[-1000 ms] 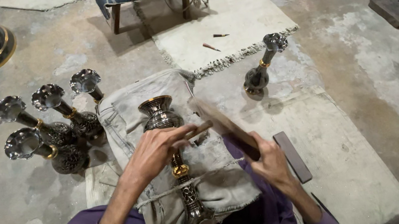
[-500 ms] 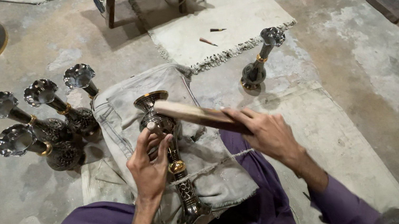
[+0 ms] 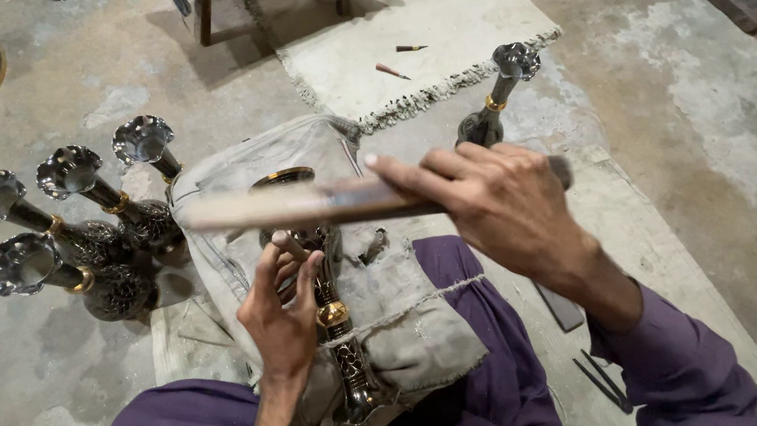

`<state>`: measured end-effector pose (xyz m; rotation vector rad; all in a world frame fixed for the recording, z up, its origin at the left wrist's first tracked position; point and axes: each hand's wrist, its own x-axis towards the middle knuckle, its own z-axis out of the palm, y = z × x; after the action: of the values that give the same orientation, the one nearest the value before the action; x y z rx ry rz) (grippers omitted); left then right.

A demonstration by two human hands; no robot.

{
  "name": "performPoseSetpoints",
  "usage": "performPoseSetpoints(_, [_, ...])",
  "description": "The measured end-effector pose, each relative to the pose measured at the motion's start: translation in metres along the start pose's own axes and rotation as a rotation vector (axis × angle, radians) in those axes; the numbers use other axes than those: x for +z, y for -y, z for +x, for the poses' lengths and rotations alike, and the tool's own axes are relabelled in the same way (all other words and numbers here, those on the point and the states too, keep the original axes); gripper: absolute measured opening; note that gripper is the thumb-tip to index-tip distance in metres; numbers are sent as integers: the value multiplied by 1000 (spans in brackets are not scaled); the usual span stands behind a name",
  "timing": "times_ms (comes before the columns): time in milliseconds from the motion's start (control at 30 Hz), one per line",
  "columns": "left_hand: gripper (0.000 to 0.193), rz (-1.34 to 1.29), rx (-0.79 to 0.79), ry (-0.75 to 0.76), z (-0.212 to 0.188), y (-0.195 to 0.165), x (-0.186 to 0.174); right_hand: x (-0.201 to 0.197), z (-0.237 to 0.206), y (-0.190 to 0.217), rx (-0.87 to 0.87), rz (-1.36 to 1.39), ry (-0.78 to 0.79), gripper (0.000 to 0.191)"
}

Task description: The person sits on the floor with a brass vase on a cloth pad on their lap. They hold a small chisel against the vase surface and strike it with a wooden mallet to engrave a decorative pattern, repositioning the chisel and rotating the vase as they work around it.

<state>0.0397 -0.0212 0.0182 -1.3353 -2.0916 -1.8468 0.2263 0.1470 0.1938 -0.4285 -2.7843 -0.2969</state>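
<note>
1. Dark metal vase with gold bands, laid lengthwise on a grey cloth over the lap, flared mouth pointing away from the body.
2. Left hand just left of the vase's neck, touching it, fingers curled and pinching a short rod-like tool set against the metal.
3. Right hand above and to the right of the vase, closed around a flat wooden stick held crosswise over the vase's mouth.
4. Stick's left end smeared by motion blur; edges hard to make out there.
5. Vase's mouth mostly hidden behind the stick, its base partly sunk in cloth folds.
6. Tip of the rod-like tool too small to read; exact contact point on the vase unclear.
7. Left forearm rising from the lower left toward the vase, wrist bent inward; right forearm in a purple sleeve coming from the lower right, wrist raised, index finger stretched along the stick.
8. Four similar vases standing in a cluster left of the lap vase, one more vase upright beyond it to the right.
</note>
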Motion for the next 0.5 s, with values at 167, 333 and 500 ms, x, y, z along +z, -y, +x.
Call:
performPoseSetpoints(167, [49, -35, -41, 15, 5, -5, -3, -4, 10, 3, -7, -92, 114, 50])
performPoseSetpoints(333, [42, -88, -62, 103, 13, -9, -7, 3, 6, 2, 166, 269, 60, 51])
performPoseSetpoints(500, [35, 46, -56, 273, 27, -7, -6, 20, -8, -6, 256, 113, 176, 47])
